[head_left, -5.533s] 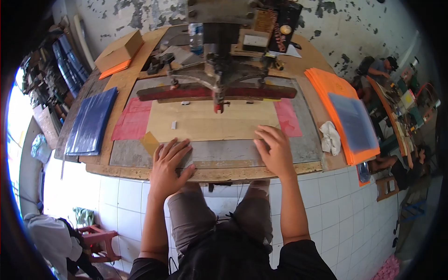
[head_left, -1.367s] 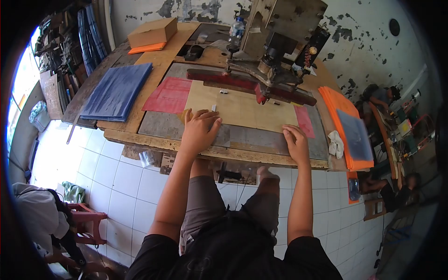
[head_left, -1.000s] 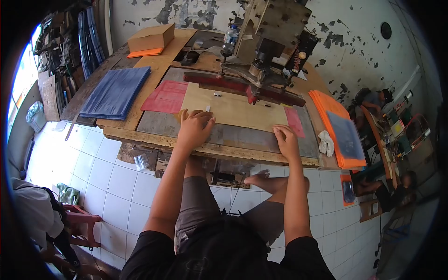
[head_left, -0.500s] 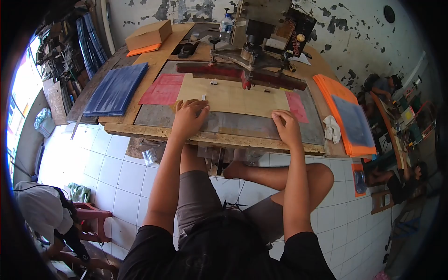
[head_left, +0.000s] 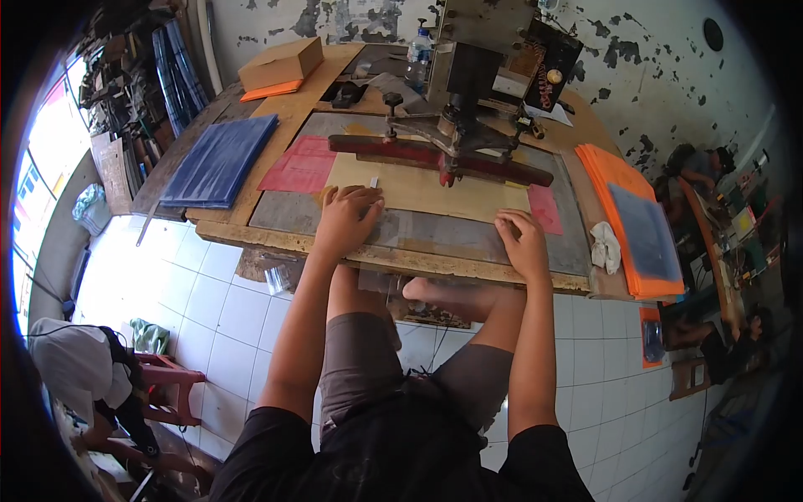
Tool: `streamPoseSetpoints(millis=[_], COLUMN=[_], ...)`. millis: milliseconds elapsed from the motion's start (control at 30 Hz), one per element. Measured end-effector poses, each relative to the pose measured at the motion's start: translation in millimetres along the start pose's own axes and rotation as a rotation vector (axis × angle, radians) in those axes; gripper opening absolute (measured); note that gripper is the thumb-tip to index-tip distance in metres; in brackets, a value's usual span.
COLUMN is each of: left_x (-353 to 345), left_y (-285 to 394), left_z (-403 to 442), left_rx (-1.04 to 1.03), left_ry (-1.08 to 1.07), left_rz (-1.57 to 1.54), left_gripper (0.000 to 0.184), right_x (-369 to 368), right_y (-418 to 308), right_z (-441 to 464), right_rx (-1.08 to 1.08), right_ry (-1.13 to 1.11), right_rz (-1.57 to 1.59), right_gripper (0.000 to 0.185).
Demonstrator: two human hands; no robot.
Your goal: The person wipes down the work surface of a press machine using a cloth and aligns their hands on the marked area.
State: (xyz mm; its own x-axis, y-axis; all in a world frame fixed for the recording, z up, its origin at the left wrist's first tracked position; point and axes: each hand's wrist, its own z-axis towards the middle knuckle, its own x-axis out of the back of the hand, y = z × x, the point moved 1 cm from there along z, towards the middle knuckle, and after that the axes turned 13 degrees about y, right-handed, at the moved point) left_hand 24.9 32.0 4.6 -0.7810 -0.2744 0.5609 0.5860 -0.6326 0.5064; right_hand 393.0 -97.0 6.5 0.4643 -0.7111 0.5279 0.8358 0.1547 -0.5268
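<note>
A pale yellow sheet point(head_left: 427, 197) lies on the grey metal plate point(head_left: 284, 211) of a press, between a pink sheet point(head_left: 297, 165) at left and another point(head_left: 545, 209) at right. My left hand point(head_left: 347, 222) rests with spread fingers on its front left edge, just below a small white piece point(head_left: 374, 181). At the front right corner, my right hand point(head_left: 523, 238) touches the edge with loosely bent fingers, thumb apart, nothing visible in it. The red press bar point(head_left: 498, 169) spans over the sheet's far edge and hides that part.
Blue plastic covers point(head_left: 222, 159) lie at left, a cardboard box point(head_left: 280, 65) behind them. Orange folders point(head_left: 640, 222) and a white cloth point(head_left: 605, 248) are at right. A bottle point(head_left: 418, 58) stands beside the press. One person point(head_left: 79, 364) is at lower left, others at far right.
The press bar sits lower over the sheet and now hides two small metal pieces seen before. The bare foot and bent leg under the table have shifted. Both hands stay at the sheet's front edge.
</note>
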Motion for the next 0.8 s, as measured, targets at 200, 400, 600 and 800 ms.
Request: streamPoseSetpoints(millis=[200,400,600,800], left_x=[4,5,6,6], left_y=[5,8,10,12], left_z=[1,1,2,0], left_rx=[-0.003,-0.006,0.003,-0.035], left_ry=[-0.012,-0.010,-0.016,0.004], left_rz=[0.005,0.024,0.015,0.052], left_gripper=[0.031,0.028,0.028,0.029], right_x=[1,4,4,7], right_y=[-1,-4,-10,-17], right_z=[0,1,-1,-1], right_rx=[-0.003,0.010,-0.016,0.013], right_ry=[-0.009,-0.039,-0.057,-0.045], right_rz=[-0.019,-0.036,-0.062,-0.093], right_gripper=[0.030,0.027,0.027,0.026])
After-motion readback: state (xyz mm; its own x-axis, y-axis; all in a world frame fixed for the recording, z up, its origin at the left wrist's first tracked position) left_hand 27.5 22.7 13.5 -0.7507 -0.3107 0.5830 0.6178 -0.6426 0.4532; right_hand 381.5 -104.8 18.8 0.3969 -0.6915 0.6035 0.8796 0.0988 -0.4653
